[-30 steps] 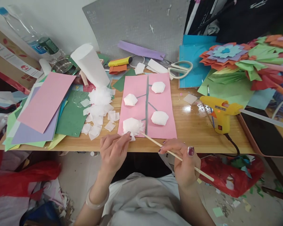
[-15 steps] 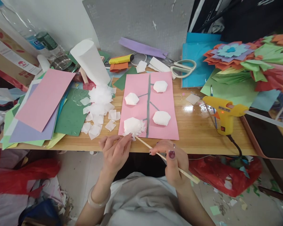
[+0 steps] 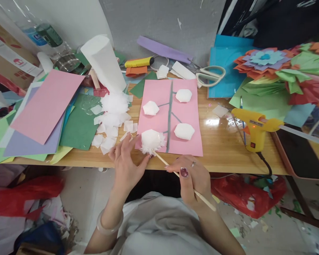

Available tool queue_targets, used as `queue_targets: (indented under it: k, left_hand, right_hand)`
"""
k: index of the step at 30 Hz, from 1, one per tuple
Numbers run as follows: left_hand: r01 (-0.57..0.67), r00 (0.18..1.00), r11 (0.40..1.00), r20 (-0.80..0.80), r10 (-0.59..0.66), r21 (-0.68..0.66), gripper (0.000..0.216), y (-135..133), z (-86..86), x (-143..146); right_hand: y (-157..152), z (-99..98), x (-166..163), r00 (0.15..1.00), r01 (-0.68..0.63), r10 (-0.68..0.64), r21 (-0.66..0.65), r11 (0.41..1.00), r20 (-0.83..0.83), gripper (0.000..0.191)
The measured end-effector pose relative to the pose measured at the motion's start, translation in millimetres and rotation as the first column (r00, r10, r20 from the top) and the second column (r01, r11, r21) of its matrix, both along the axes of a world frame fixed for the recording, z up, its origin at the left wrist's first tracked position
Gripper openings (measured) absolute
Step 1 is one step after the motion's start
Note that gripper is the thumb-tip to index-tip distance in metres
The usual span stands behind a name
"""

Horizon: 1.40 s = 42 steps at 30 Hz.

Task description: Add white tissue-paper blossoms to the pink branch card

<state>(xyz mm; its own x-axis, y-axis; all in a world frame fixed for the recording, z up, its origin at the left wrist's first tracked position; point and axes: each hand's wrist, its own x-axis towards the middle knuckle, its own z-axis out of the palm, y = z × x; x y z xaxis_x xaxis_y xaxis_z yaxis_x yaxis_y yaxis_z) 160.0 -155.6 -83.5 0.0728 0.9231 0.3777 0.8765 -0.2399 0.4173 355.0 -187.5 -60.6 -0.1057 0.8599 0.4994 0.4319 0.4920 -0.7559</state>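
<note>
My right hand (image 3: 192, 182) grips a thin wooden stick (image 3: 162, 158), whose tip touches the frilled lower edge of a white paper puff (image 3: 151, 139). That puff sits at the lower left of a pink sheet (image 3: 156, 120) with a painted grey-green stem (image 3: 170, 117). Three more white puffs, such as the upper right one (image 3: 183, 95), lie along the stem's branches. My left hand (image 3: 129, 159) is spread beside the frilled puff, thumb close to the stick's tip, with nothing visible held. Small white paper squares (image 3: 108, 144) lie just beyond its fingers.
A yellow glue gun (image 3: 251, 125) and a phone (image 3: 303, 152) lie at the right, near folded paper flowers (image 3: 266, 62). Scissors (image 3: 210, 75) and a yellow cutter (image 3: 139, 62) lie behind the sheet. A white roll (image 3: 103, 62) and coloured papers (image 3: 48, 106) occupy the left.
My left hand has opened, its fingers lifting away from the puff's edge toward the paper squares. The stick still touches the puff, and my right hand has shifted slightly left.
</note>
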Motion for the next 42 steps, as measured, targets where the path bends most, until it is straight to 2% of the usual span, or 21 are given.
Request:
queue_targets:
  k: [4, 11, 14, 17, 21, 23, 25, 29, 37, 42]
  left_hand:
    - [0.012, 1.000, 0.998, 0.030, -0.010, -0.065, 0.092, 1, 0.4, -1]
    - [0.054, 0.999, 0.997, -0.003, -0.054, -0.059, 0.098, -1, 0.5, -5]
    - [0.076, 0.997, 0.993, -0.018, -0.078, -0.086, 0.104, -3, 2.8, -7]
    - [0.112, 0.992, 0.986, -0.040, -0.118, -0.127, 0.106, -2, 5.5, -9]
    - [0.173, 0.980, 0.969, -0.068, -0.187, -0.175, 0.107, 3, 8.8, -11]
    - [0.193, 0.974, 0.959, -0.074, -0.212, -0.209, 0.110, 7, 10.3, -12]
    - [0.199, 0.972, 0.951, -0.079, -0.223, -0.235, 0.112, 10, 11.4, -14]
    - [0.213, 0.966, 0.948, -0.091, -0.240, -0.237, 0.112, 13, 11.9, -16]
    - [0.236, 0.959, 0.955, -0.114, -0.258, -0.178, 0.105, 11, 14.2, -20]
    - [0.282, 0.948, 0.930, -0.079, -0.308, -0.235, 0.112, 15, 15.2, -19]
  right_hand:
    - [1, 4.8, -6, 0.996, 0.007, -0.009, 0.018, 1.000, 0.086, 0.029]
    - [1, 8.2, -7, 0.989, 0.004, -0.007, 0.020, 1.000, 0.147, 0.029]
    - [-8, 4.7, -3, 0.998, 0.022, -0.023, 0.036, 0.999, 0.052, 0.032]
    - [-17, -1.2, 1, 0.987, 0.105, -0.103, 0.014, 0.994, -0.127, 0.039]
    - [-12, -12.0, 9, 0.894, 0.282, -0.306, -0.122, 0.952, -0.328, 0.049]
    - [-1, -17.6, 14, 0.834, 0.332, -0.368, -0.159, 0.930, -0.411, 0.048]
    - [8, -22.1, 21, 0.801, 0.319, -0.379, -0.206, 0.925, -0.464, 0.045]
    - [14, -26.9, 31, 0.804, 0.227, -0.345, -0.287, 0.931, -0.484, 0.037]
    - [-4, -28.8, 36, 0.886, 0.117, -0.235, -0.296, 0.948, -0.401, 0.036]
    - [-20, -28.1, 30, 0.887, 0.130, -0.246, -0.300, 0.945, -0.392, 0.034]
